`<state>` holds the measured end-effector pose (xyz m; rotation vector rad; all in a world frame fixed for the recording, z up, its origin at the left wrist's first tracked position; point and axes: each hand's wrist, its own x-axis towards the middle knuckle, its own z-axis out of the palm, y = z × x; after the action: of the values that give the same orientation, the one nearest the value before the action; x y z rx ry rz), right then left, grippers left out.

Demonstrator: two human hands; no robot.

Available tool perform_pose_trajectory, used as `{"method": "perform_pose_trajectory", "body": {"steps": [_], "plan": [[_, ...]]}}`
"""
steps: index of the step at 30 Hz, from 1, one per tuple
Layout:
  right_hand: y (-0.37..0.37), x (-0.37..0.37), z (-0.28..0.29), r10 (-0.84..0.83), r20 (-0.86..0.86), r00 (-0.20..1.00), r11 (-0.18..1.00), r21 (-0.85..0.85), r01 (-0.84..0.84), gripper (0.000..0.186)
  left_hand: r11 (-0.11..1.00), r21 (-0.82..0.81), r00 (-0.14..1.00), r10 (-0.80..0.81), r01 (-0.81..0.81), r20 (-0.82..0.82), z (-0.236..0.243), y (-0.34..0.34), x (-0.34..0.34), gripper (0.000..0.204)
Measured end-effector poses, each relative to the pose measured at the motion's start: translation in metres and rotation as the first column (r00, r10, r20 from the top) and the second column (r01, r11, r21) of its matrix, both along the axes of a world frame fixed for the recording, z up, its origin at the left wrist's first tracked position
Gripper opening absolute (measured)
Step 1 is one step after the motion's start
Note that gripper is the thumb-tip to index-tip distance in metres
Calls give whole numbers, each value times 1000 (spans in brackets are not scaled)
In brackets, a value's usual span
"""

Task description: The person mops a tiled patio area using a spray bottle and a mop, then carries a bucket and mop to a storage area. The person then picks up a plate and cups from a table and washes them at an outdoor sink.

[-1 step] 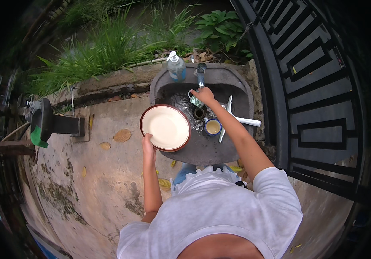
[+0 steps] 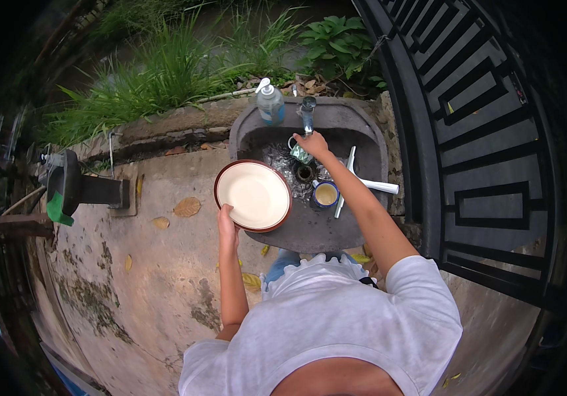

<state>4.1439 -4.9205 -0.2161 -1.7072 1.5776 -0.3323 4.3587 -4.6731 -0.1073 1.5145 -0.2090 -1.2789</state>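
My left hand (image 2: 228, 228) grips the near-left edge of a cream plate (image 2: 253, 195) with a brown rim, its thumb on the upper face. The plate is tilted over the left side of the dark stone sink (image 2: 323, 234). Just below the metal tap (image 2: 307, 117), my right hand (image 2: 312, 144) is closed at the edge of a green-and-white mug (image 2: 300, 154); the hand partly hides the mug. Water glistens on the basin floor around the drain hole (image 2: 304, 173). Beside the drain stands a blue-rimmed mug (image 2: 325, 194) holding a tan liquid.
A clear pump bottle (image 2: 270, 104) with a white top stands on the sink's back left rim. A white T-shaped handled thing (image 2: 377, 187) lies at the basin's right, partly behind my forearm. A black metal gate (image 2: 488, 204) rises on the right; grass (image 2: 158, 86) grows beyond the kerb.
The ripples and splashes of water on the basin floor look different. Both hands, the plate and the mugs are practically where they were.
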Motion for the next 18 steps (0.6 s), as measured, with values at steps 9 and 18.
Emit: {"method": "perform_pose_trajectory", "body": {"steps": [9,18], "plan": [[0,-39,-5,-713,561,421,518,826,-223,23,999,22,999,32,-32,4,-1,-1,-4,31],[73,-101,76,293,-20,956,931,-223,-290,40,999,22,999,45,-46,28,3,-6,-5,31]]}}
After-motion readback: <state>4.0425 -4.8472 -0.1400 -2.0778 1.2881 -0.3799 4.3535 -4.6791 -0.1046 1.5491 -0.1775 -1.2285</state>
